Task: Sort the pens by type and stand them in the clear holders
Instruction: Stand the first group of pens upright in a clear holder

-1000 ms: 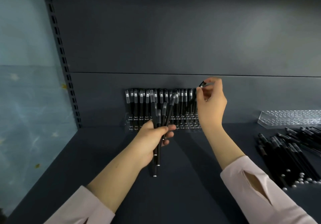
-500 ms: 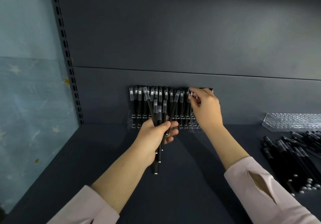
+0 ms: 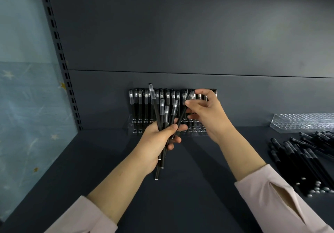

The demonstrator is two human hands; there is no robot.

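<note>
Head view. The left hand (image 3: 159,140) has its fingers (image 3: 178,127) curled round a bundle of pens (image 3: 161,110), caps upward and fanned, held above the shelf (image 3: 198,187) in front of the left holder (image 3: 131,124). The right hand (image 3: 209,117) pinches the capped end of a single pen (image 3: 181,117) between thumb and fingertips. This pen's lower end lies within the left hand's grip, so it appears to be in the act of being drawn out of the bundle.

Done: the left holder, against the back wall, carries a close row of standing pens (image 3: 141,104) of one type, black with clear caps. It looks nearly full along its back, and its front holes appear bare.

Left: the handful in the left hand. A loose pile of pens (image 3: 307,160) lies flat on the shelf at far right. The right holder (image 3: 303,121) behind that pile shows no pens in it. By this evidence the task is judged roughly half complete at best.
</note>
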